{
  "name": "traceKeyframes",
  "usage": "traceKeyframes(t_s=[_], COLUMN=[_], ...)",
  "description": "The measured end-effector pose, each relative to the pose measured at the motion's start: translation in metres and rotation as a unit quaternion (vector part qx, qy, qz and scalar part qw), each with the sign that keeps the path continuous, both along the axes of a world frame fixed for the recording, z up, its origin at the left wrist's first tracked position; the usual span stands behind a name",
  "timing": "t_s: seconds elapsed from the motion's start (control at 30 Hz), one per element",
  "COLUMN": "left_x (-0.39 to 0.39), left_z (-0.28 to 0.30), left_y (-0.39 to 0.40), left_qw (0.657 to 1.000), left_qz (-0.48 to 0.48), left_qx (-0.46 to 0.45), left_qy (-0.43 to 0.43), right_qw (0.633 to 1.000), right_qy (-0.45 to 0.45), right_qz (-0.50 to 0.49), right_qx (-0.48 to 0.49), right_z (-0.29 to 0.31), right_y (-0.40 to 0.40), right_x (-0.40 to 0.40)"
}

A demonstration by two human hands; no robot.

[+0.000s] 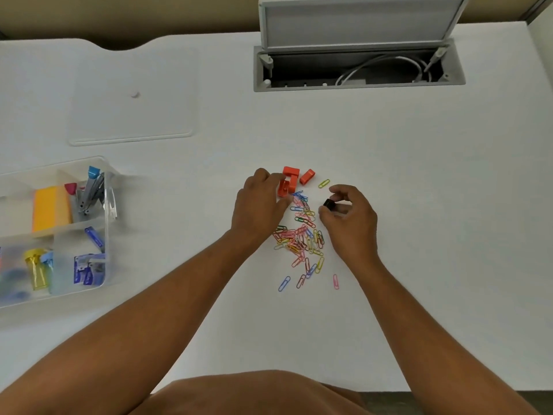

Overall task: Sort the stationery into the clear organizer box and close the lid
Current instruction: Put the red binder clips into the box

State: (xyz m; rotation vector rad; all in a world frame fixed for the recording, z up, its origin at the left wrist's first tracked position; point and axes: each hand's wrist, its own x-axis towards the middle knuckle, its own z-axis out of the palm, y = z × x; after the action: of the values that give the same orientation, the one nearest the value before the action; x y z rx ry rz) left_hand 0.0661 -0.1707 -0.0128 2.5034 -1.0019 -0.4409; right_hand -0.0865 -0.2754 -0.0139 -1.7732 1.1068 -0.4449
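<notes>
1. At nine o'clock on the white desk [419, 175], the clear plastic organizer box [106, 205] holds orange sticky notes [49, 208], staplers and blurred blue packets; its left side is cut off.
2. The left hand [258, 205] touches orange binder clips [287, 182]; the right hand [350, 217] pinches a small black clip [328, 203] beside the scattered coloured paper clips [302, 235].

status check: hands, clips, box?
Right hand pinches small black clip; left hand touches orange clips. Paper clips loose on desk, unsorted. Organizer box open, lid off. Nothing blocking.

Orange clips [294, 178], multicoloured paper clips [302, 235], small black clip [328, 203], white table [419, 175].
</notes>
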Motion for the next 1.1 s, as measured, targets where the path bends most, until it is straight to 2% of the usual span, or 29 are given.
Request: traceKeyframes(t_s=[0.1, 0.2, 0.27, 0.33, 0.37, 0.43, 0.5, 0.6, 0.7, 0.8, 0.9, 1.0, 1.1], left_x=[0.003, 0.006, 0.006, 0.004, 0.003, 0.001, -0.002, -0.005, -0.003, 0.003, 0.004, 0.005, 0.004], left_z=[-0.005, -0.005, -0.001, 0.004, 0.007, 0.011, 0.014, 0.016, 0.019, 0.021, 0.017, 0.009, 0.001], left_y=[-0.001, 0.003, 0.008, 0.017, 0.022, 0.033, 0.042, 0.048, 0.041, 0.021, -0.006, -0.027, -0.036], left_qw=[1.0, 0.999, 0.998, 0.992, 0.985, 0.96, 0.922, 0.884, 0.882, 0.919, 0.964, 0.992, 0.998], left_qz=[0.004, 0.018, 0.041, 0.079, 0.1, 0.138, 0.173, 0.219, 0.223, 0.178, 0.104, 0.065, 0.039], left_qx=[0.001, -0.007, -0.016, -0.054, -0.088, -0.155, -0.201, -0.21, -0.183, -0.144, -0.104, -0.053, -0.032], left_qy=[0.003, 0.028, 0.041, 0.077, 0.108, 0.19, 0.283, 0.357, 0.372, 0.321, 0.224, 0.096, 0.038], right_qw=[0.986, 0.977, 0.991, 0.998, 0.989, 0.949, 0.909, 0.91, 0.929, 0.966, 0.997, 0.977, 0.946], right_qy=[-0.057, -0.084, -0.059, 0.025, 0.079, 0.19, 0.25, 0.227, 0.206, 0.151, 0.056, -0.032, -0.091], right_qz=[-0.074, -0.095, -0.044, 0.051, 0.101, 0.195, 0.266, 0.27, 0.22, 0.141, 0.051, -0.017, -0.052], right_qx=[0.137, 0.174, 0.115, -0.006, -0.067, -0.157, -0.202, -0.218, -0.216, -0.157, 0.011, 0.211, 0.306], right_z=[0.009, 0.017, 0.02, 0.02, 0.02, 0.016, 0.008, 0.001, -0.004, 0.001, 0.012, 0.022, 0.023], right_y=[-0.004, -0.019, -0.03, -0.038, -0.041, -0.044, -0.047, -0.049, -0.046, -0.038, -0.029, -0.014, -0.003], right_x=[0.008, 0.023, 0.033, 0.044, 0.049, 0.058, 0.061, 0.061, 0.057, 0.045, 0.029, 0.015, 0.002])
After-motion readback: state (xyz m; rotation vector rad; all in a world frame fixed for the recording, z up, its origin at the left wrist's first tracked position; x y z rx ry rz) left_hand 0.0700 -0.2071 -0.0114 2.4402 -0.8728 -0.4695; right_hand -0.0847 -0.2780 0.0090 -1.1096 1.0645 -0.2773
